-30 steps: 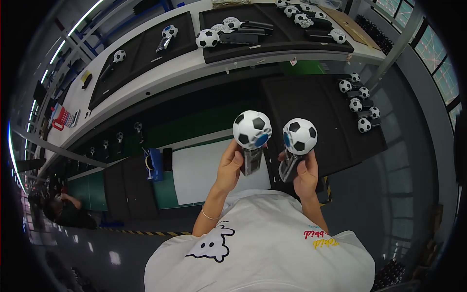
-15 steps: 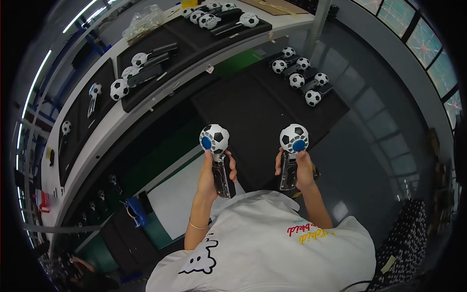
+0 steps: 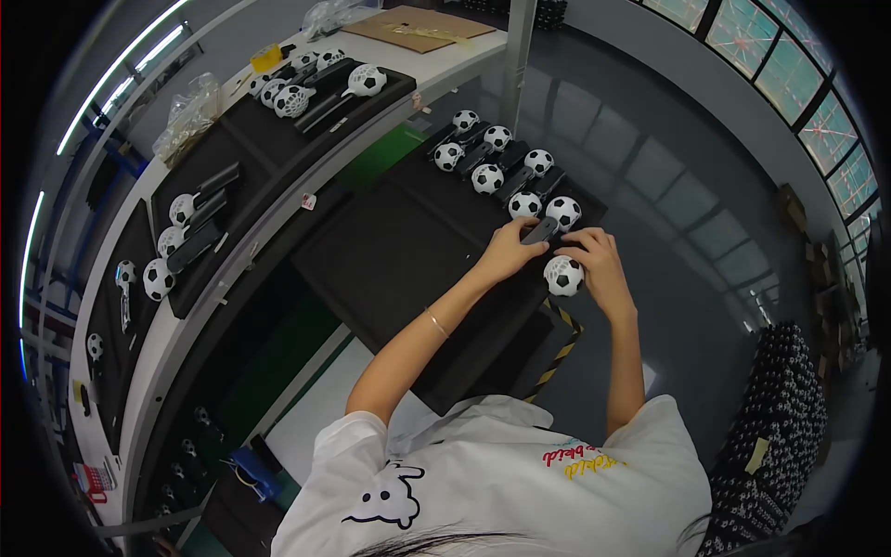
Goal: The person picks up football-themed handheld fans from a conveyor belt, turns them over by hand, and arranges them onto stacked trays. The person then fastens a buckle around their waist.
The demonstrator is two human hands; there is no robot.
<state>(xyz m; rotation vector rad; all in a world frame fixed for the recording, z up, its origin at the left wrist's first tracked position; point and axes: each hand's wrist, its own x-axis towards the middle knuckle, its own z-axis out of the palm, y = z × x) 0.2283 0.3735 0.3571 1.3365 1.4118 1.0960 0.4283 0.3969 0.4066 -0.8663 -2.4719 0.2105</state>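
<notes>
My left hand (image 3: 509,251) pinches the dark handle of a soccer-ball-headed device (image 3: 563,213), low over the black mat at the end of a row. Just right of it, my right hand (image 3: 601,266) curls over a second ball-headed device (image 3: 563,277). That one's ball hangs toward me, past the mat's edge; its handle is mostly hidden by my fingers. Close beyond my left hand lies another such device (image 3: 525,205). More of them (image 3: 487,178) lie in staggered rows with black handles.
The black mat (image 3: 371,255) spreads in front of me. At left, a white bench (image 3: 186,311) carries more ball-headed devices (image 3: 159,278), plastic bags (image 3: 190,116), yellow tape (image 3: 266,58) and cardboard (image 3: 418,28). A heap of small ball-patterned pieces (image 3: 775,418) stands at right.
Both hands have moved forward with their devices, from upright before my chest to the row on the mat, and closer together. The view has turned right.
</notes>
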